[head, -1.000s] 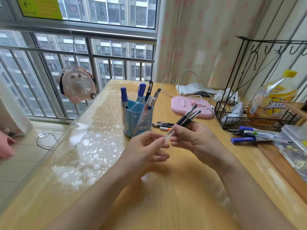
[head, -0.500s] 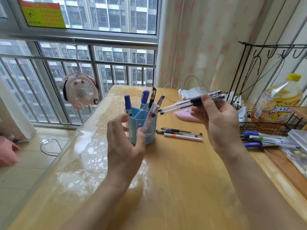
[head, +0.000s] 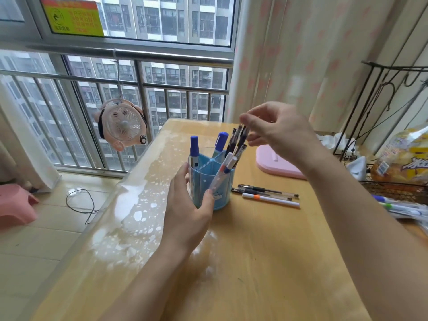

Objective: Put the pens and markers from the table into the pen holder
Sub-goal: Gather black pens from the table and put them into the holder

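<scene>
The left hand (head: pixel 185 205) is reaching in from the near side with its forearm running up the middle of the scene; its fingers and thumb are curving around the near left wall of the blue plastic pen holder (head: pixel 220 179), gripping it; the right hand (head: pixel 275 130) is hanging raised above and just to the right of the holder, wrist bent, its thumb and fingers pinching the tops of a small bundle of dark-capped pens (head: pixel 239 140); those pens are tilting steeply, lower ends dipping into the holder's far right compartment.

The holder is standing upright on the yellow wooden table (head: pixel 266 262), divided inside by walls into compartments, with a small white cartoon printed low on its front; two blue-capped markers (head: pixel 194 147) are standing in its far side, and a pale clear pen with a white cap (head: pixel 222 172) is leaning across the near right compartment.

On the table, just right of the holder and nearer than the right hand, three pens are lying side by side; two are clear-barrelled pens with dark grips (head: pixel 268 189), and the nearest is a white pen with an orange band (head: pixel 271 199); farther right, at the scene's edge, more blue and green markers (head: pixel 403 206) are lying in a heap, well apart from both hands.
</scene>
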